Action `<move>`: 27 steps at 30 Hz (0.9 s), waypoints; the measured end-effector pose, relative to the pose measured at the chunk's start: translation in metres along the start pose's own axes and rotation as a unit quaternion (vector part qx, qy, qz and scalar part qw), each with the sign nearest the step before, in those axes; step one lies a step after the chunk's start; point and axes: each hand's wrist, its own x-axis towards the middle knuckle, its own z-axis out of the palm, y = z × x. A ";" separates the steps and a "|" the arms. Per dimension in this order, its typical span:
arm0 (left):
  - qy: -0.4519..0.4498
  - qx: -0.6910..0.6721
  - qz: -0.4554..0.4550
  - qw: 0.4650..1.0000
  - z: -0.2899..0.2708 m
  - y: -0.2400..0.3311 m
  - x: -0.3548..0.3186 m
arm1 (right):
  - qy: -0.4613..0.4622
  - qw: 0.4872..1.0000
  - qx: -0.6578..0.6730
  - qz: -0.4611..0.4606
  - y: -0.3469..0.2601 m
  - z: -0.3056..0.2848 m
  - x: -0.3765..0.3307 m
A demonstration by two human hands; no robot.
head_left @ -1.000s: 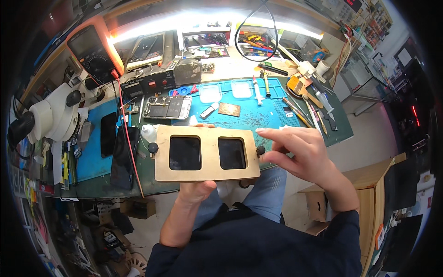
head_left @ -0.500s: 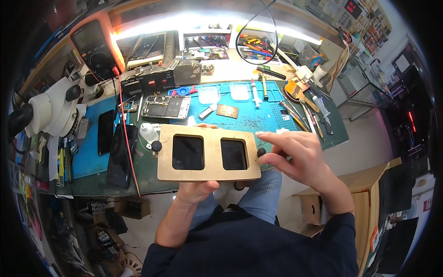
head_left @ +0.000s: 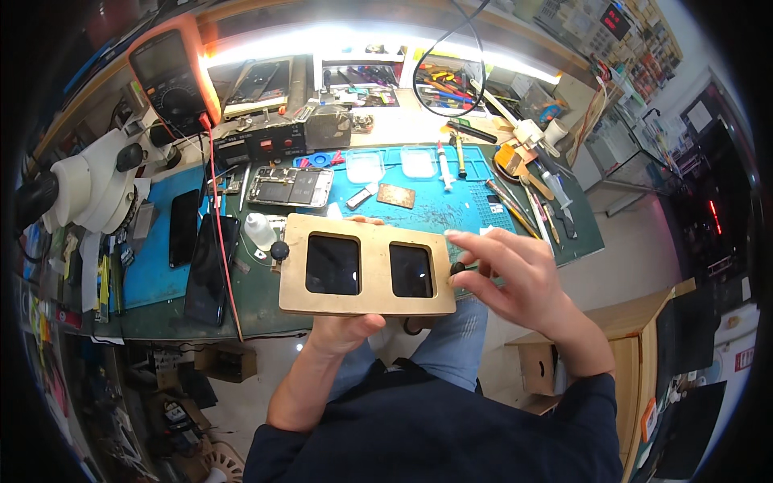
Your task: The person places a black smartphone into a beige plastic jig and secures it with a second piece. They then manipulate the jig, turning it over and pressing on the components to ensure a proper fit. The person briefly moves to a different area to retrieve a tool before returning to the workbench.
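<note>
A gold-coloured metal clamp fixture (head_left: 374,270) is held up in front of me at the bench's near edge, slightly tilted. Through its two rounded rectangular windows shows a dark glossy surface, with small reflections in it. My left hand (head_left: 345,332) grips the fixture from beneath, thumb on the near edge and fingertips showing past the far edge. At the fixture's right end, my right hand (head_left: 515,278) has its thumb and fingers around a black knob (head_left: 457,268), which they partly cover. Another black knob (head_left: 279,250) sticks out at the left end, untouched.
Beyond the fixture, an opened phone (head_left: 290,187), a copper-coloured plate (head_left: 396,196) and a white dropper bottle (head_left: 258,232) are on the mat. Dark phones (head_left: 211,274) and a red cable (head_left: 223,266) lie left, near a microscope (head_left: 88,189). Syringes and hand tools (head_left: 527,209) occupy the right.
The fixture has shifted slightly to the right and its tilt has changed a little. My right hand's fingers have moved slightly at the knob. My left hand keeps its hold.
</note>
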 end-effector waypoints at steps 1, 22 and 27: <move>0.002 0.003 -0.003 1.000 0.000 0.001 -0.001 | 0.006 1.000 0.015 0.010 -0.002 -0.001 0.002; -0.052 0.035 -0.067 0.996 -0.007 -0.014 -0.007 | 0.009 0.998 0.066 -0.019 -0.025 -0.007 0.041; -0.083 0.096 -0.064 0.990 0.001 -0.020 -0.015 | 0.009 0.983 0.076 -0.168 -0.032 0.016 0.076</move>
